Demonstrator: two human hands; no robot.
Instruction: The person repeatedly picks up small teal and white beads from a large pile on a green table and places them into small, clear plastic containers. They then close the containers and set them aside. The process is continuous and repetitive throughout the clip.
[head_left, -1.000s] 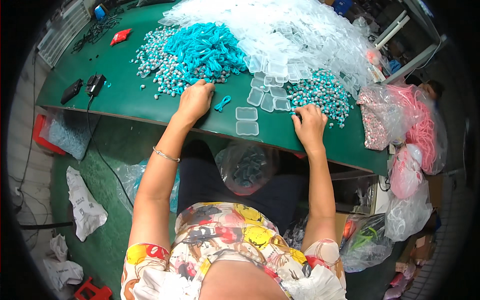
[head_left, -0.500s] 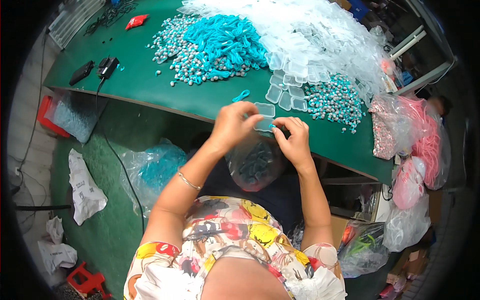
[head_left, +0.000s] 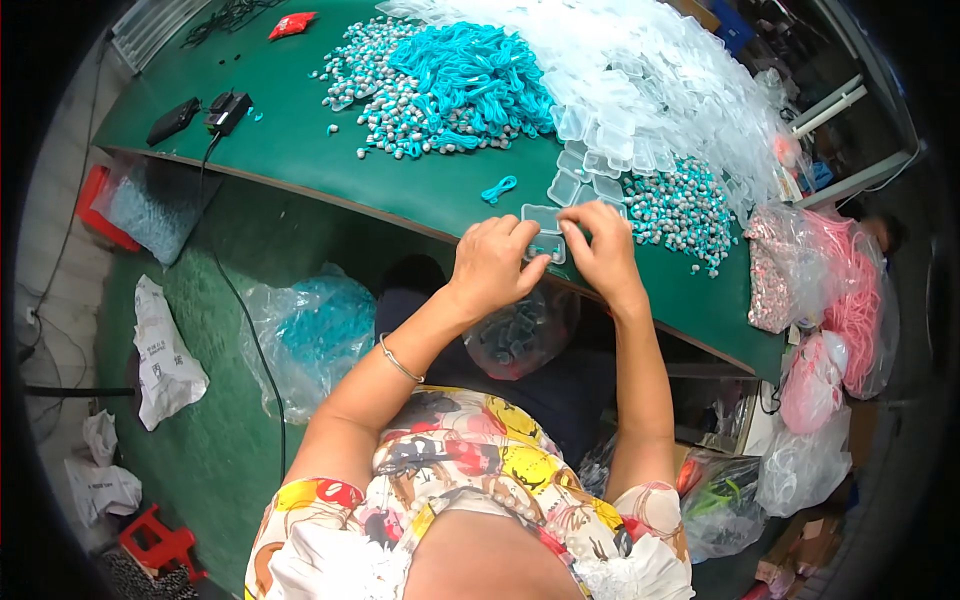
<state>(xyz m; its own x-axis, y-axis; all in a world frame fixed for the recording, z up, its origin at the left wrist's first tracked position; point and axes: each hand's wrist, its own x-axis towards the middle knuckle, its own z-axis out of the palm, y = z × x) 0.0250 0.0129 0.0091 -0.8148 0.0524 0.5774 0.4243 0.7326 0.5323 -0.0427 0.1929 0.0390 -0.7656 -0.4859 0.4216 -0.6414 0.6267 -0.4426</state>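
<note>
My left hand [head_left: 492, 262] and my right hand [head_left: 606, 256] are both at the open, two-part clear plastic case [head_left: 541, 214], which lies between them with its long axis pointing away from my body; neither hand is clearly nearer. My fingers are bent around its edges, but if they grasp something I cannot tell. Beneath is the flat green table [head_left: 300, 165], near its front edge; a looped teal cord [head_left: 498, 189] lies leftward, and a white-clear plastic heap [head_left: 670, 90] stands beyond.
</note>
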